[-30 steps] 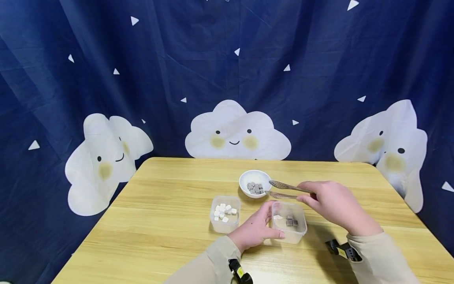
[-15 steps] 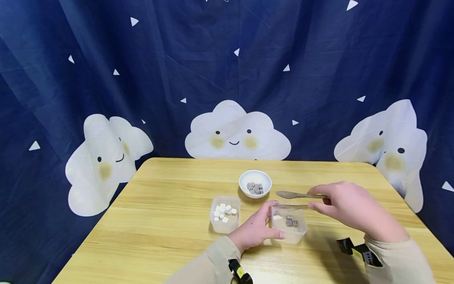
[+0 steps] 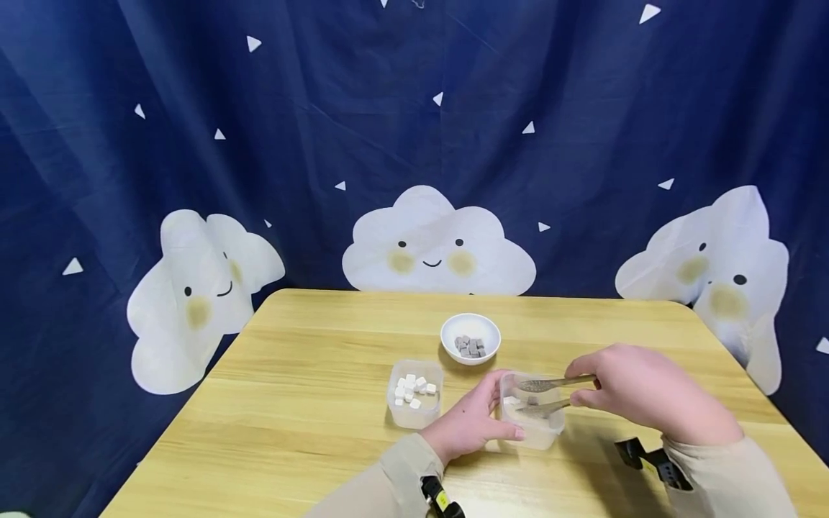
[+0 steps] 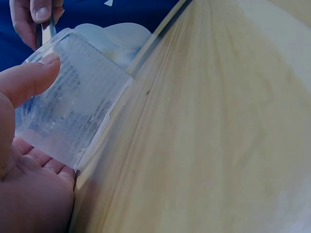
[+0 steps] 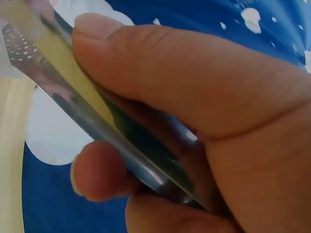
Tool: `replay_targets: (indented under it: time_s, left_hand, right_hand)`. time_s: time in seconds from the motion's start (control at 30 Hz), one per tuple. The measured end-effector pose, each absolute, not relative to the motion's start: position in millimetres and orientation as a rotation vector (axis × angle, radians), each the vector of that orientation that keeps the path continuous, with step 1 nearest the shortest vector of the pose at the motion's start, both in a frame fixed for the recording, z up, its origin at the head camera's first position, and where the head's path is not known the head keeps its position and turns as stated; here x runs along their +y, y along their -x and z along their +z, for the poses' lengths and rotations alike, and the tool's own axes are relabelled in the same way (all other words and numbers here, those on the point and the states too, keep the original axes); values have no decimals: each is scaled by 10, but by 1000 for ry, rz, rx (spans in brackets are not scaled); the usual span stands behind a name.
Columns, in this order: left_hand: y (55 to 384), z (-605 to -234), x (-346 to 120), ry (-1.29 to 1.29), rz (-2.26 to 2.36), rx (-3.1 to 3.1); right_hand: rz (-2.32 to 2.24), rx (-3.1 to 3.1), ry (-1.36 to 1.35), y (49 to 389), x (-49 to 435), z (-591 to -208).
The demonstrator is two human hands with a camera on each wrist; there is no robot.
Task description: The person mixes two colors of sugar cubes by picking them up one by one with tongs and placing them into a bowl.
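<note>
My left hand [image 3: 469, 423] holds the right clear plastic container [image 3: 539, 436], thumb at its near side and fingers along its left side. In the left wrist view, the thumb presses the container's wall [image 4: 82, 97]. My right hand [image 3: 648, 392] grips metal tongs [image 3: 547, 385] with perforated tips, thumb and fingers on the two arms. The arms are apart, and their tips are inside the container, partly covering a white piece and grey cubes. Whether the tips touch a cube cannot be seen. In the right wrist view, the tongs [image 5: 92, 114] run between thumb and fingers.
A second clear container [image 3: 416, 421] with several white cubes stands left of my left hand. Behind both containers sits a white bowl [image 3: 470, 324] holding several grey cubes [image 3: 471, 348]. Everything rests on a wooden table [image 3: 291, 388] before a dark blue cloud-print curtain [image 3: 291, 108].
My right hand has brought the tongs from beside the white bowl rightward and nearer, then down into the right container. My left hand keeps its hold on that container. The view has shifted slightly.
</note>
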State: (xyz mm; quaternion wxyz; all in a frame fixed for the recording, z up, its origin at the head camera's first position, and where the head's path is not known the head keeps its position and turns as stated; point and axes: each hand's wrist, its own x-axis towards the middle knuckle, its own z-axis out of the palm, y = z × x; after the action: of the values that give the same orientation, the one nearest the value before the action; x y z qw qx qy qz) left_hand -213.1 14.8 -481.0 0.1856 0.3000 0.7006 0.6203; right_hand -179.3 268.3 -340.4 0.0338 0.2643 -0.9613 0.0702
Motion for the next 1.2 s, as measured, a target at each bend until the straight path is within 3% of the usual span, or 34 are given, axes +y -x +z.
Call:
replay_targets:
  time_s: [0.73,1.2]
  left_hand:
    - [2139,-4837,155,-820,1738,1991]
    - [2137,-4853,163,-825,1753,1985]
  right_hand:
    - [19,-2897,-957,1837,2430,-3370]
    - [-82,-3033,-782,1818,2278,-3229]
